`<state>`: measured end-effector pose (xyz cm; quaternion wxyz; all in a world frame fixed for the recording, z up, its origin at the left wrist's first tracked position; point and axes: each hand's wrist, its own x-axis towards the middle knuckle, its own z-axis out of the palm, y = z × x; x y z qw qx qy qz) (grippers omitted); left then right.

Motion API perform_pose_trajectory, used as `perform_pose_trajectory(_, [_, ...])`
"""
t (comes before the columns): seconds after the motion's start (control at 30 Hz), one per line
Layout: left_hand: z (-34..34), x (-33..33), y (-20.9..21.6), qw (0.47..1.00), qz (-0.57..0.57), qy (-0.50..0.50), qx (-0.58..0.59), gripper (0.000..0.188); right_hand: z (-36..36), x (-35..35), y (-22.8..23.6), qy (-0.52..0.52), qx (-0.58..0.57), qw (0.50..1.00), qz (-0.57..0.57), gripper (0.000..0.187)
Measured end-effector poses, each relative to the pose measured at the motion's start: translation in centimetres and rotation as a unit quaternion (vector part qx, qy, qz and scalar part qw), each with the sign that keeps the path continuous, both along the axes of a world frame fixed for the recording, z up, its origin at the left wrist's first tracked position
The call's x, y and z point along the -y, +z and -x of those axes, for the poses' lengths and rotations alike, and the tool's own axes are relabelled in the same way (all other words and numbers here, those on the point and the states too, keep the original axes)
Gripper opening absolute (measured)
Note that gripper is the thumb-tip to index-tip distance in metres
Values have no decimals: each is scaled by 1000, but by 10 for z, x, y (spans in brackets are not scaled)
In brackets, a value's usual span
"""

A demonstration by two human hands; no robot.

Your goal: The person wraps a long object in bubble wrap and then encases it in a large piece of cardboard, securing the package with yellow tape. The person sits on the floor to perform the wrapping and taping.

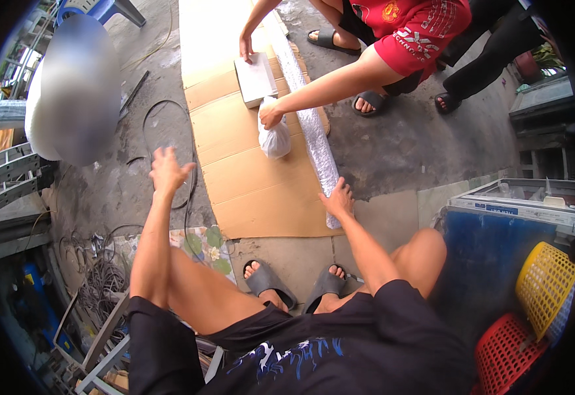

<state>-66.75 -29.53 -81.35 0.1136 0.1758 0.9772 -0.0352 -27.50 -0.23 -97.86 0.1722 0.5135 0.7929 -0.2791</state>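
Note:
A long tube wrapped in silvery bubble wrap (pixel 314 138) lies along the right side of a flattened cardboard sheet (pixel 235 197). My right hand (pixel 339 199) grips its near end, thumb over the wrap. Off the cardboard's left edge, my left hand (pixel 169 171) hovers empty, fingers spread and slightly blurred. Across from me, a co-worker in a red shirt has one hand on a white box (pixel 256 79). The co-worker's other hand holds a tied white plastic bag (pixel 275 139) by its neck, against the box's near end.
A large white rounded bundle (pixel 74 99), partly blurred, stands at the left, below a blue plastic chair (pixel 100 10). Black cable (pixel 189 164) loops beside the cardboard. To my right are a blue-sided cabinet (pixel 491 243), a yellow basket (pixel 546 283) and a red basket (pixel 508 352).

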Motion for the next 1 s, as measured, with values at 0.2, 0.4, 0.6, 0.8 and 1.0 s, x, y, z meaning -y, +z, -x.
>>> perform_pose_trajectory(0.2, [-53,-143,-81,943,-35,-111,312,144,-1,1,-4,11,5,1000,14,106])
perform_pose_trajectory(0.4, [-110,-247,-183,920,-337,137,145,141,4,1,0,9,10,1000,11,108])
perform_pose_trajectory(0.6, [-123,-275,-198,880,-408,210,122,111,-1,-2,-7,8,15,1000,16,106])
perform_pose_trajectory(0.8, [-138,-192,-184,733,-479,177,449,65,2,9,-33,-8,43,998,-50,115])
perform_pose_trajectory(1.0, [-203,-113,-47,584,-520,124,612,77,7,7,-38,-34,35,999,8,110])
